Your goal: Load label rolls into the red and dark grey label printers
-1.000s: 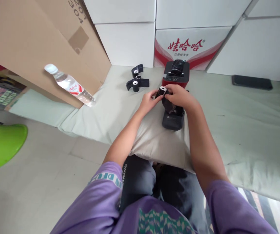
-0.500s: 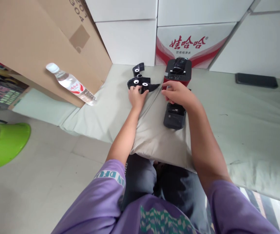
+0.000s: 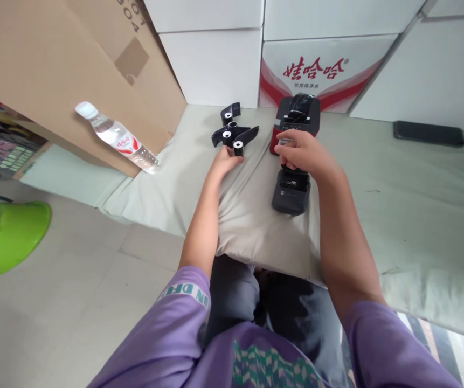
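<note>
My left hand (image 3: 226,160) is closed around the lower part of a black roll (image 3: 239,150) with a white core, standing on end. Just behind it are more black rolls (image 3: 227,138), white-cored, with loose curling strips. My right hand (image 3: 305,152) is closed, fingers curled, in front of a red and black printer (image 3: 277,129) that has black strip material on top. What its fingers hold, if anything, is hidden. Right below that hand lies a small dark portable printer (image 3: 290,195) whose lid looks raised, partly covered by my fingers.
A water bottle (image 3: 122,141) leans against a big cardboard box (image 3: 94,70) on the left. White cartons (image 3: 211,64) line the back. A black phone (image 3: 428,133) lies at the right on the pale green cloth surface (image 3: 401,215). A green stool (image 3: 17,237) stands on the floor.
My left hand has shifted slightly down with the roll. The strip that pointed toward my right hand now lies farther back and left. My right hand has moved slightly right in view.
</note>
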Motion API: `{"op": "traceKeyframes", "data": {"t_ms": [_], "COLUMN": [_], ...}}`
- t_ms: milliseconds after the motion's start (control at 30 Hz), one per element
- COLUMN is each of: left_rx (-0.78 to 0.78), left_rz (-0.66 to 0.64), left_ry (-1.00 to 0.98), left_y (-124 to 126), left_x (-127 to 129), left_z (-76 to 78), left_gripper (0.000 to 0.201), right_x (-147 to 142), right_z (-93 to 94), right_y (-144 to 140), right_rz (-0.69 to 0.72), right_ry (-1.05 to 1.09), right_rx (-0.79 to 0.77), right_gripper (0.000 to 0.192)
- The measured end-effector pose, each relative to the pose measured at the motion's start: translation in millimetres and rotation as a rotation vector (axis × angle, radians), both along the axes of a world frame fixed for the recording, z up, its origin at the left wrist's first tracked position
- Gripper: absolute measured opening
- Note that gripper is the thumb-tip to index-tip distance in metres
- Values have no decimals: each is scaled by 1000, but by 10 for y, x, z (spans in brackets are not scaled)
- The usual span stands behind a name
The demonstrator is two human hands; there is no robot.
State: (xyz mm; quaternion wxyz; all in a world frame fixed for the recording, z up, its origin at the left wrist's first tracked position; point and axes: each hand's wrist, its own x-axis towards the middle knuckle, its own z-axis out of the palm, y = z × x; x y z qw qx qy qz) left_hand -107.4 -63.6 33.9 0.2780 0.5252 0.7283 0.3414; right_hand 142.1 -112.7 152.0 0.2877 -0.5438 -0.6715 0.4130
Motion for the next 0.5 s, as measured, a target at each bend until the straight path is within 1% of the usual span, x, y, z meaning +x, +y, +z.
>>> {"op": "traceKeyframes", "data": {"t_ms": [67,133,200,233,300,400,433,500], "left_rx": [77,210,307,325,315,318,348,458], "left_rz": [55,138,178,175,164,181,193,237], "left_ry": [-43,4,53,63,61,17,-19,-143], "left_y": [45,66,82,94,131,204,229,274], "left_x": [-82,-119,-114,-104,-84,-82,-90,-108], "left_z": [-25,-35,-44,-54,-87,-150,-164,-164], "left_gripper": [30,26,25,26,26,23,22,19], "right_x": [23,39,48,51,58,65,66,66], "right_z": [11,29,40,41,32,4,-2,-6], "right_y": [2,-3,-9,-10,-4,14,20,26], "right_rz": [-21,-43,-59,-64,-66,-61,-62,-70], "right_ry": [19,44,61,68,79,105,113,119], "right_rx": [0,-4,-6,-5,4,29,37,51], "right_gripper": [21,21,20,20,20,21,21,20]}}
